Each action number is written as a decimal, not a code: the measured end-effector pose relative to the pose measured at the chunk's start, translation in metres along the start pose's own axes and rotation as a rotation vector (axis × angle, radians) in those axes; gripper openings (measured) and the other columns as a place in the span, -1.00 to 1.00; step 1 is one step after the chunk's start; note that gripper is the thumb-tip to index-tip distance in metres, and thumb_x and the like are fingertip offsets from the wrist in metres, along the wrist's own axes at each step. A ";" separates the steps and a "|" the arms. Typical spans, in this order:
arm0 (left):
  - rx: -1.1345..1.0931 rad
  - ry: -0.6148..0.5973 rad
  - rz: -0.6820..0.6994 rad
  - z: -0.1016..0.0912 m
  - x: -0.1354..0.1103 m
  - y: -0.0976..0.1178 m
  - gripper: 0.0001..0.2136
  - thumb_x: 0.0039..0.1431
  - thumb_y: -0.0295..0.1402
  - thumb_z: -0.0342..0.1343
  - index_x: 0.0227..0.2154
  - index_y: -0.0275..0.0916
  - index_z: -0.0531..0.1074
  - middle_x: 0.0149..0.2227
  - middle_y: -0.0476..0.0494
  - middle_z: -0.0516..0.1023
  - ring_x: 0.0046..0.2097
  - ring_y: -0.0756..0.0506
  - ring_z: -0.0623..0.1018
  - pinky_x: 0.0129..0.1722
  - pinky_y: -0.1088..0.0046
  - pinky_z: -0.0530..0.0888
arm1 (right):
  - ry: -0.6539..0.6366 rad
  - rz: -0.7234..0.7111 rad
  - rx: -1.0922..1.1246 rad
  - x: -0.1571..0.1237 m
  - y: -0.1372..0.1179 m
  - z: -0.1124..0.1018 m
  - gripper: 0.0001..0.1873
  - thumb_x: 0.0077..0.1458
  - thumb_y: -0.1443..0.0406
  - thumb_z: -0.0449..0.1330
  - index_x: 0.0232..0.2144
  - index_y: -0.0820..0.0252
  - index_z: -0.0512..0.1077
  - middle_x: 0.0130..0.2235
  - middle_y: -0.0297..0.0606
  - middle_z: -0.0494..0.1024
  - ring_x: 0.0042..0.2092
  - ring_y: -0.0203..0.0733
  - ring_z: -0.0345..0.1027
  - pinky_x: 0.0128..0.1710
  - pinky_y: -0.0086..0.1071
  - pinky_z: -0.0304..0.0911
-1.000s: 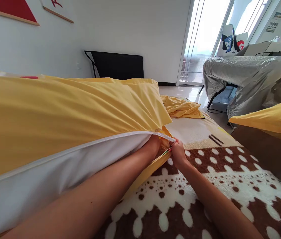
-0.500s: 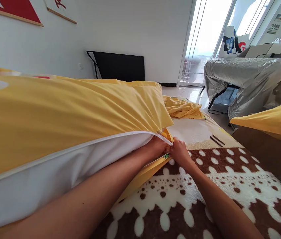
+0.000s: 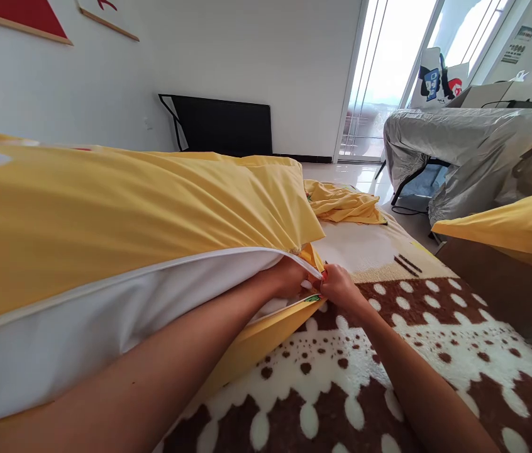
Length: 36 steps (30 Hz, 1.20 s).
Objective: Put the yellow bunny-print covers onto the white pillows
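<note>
A large yellow cushion cover [image 3: 143, 207] stretches across the left side, its long white-trimmed opening facing me. Inside the opening shows a white lining or inner piece [image 3: 153, 302]. My left hand [image 3: 290, 277] reaches into the opening near its far right end, fingers curled, thumbnail showing; what they grip is hidden by the fabric and the hand. Just to the right, my right hand [image 3: 338, 284] is closed on the cover's edge where the upper and lower trims meet. A small green print marks the lower edge beside it.
Beneath lies a brown-and-white patterned plush blanket [image 3: 355, 352]. Crumpled yellow fabric [image 3: 346, 201] rests beyond the cover, and another yellow piece [image 3: 511, 220] juts in at right. Farther off are a plastic-draped table [image 3: 459, 135] and a black panel [image 3: 223, 126] against the wall.
My left hand has drawn back slightly from the right hand, opening a small gap, and its thumb now shows. My right hand keeps its hold on the edge. The view has shifted a little.
</note>
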<state>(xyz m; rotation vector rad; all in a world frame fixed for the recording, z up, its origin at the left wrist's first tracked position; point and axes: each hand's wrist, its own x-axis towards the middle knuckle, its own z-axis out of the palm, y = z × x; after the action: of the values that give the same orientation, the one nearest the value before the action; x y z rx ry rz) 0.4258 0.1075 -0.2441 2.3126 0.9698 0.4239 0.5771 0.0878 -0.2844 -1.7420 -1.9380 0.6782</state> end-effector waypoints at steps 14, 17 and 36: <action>0.358 -0.167 0.088 -0.013 -0.004 0.004 -0.73 -0.09 -0.60 0.09 -0.29 -0.25 0.50 -0.14 -0.12 0.55 -0.09 -0.12 0.46 -0.03 0.42 0.34 | 0.240 -0.022 0.348 0.001 -0.001 0.008 -0.86 -0.20 0.45 -0.04 -0.54 0.19 0.26 -0.53 -0.38 0.31 -0.47 -0.33 0.08 -0.48 -0.49 -0.04; 0.402 -0.144 0.074 -0.008 -0.003 -0.001 -0.81 -0.07 -0.57 0.10 -0.34 -0.29 0.49 -0.14 -0.21 0.54 -0.08 -0.19 0.45 0.00 0.30 0.32 | 0.192 0.019 0.761 0.003 -0.003 0.016 -0.82 -0.19 0.35 -0.04 -0.43 0.19 0.27 -0.51 -0.39 0.31 -0.48 -0.34 0.12 -0.51 -0.52 0.06; 0.295 -0.019 0.165 -0.001 -0.007 0.002 -0.69 0.16 -0.49 -0.04 -0.08 -0.11 0.46 0.12 -0.06 0.40 0.14 -0.15 0.34 0.17 0.34 0.16 | 0.260 -0.001 0.089 -0.012 -0.009 -0.020 -0.79 -0.21 0.45 0.03 -0.45 0.20 0.38 -0.54 -0.36 0.42 -0.48 -0.29 0.17 -0.45 -0.46 -0.03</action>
<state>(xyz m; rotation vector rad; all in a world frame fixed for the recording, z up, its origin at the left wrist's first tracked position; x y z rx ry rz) 0.4215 0.1014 -0.2419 2.6703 0.8846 0.3423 0.5834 0.0764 -0.2633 -1.6826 -1.7073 0.5013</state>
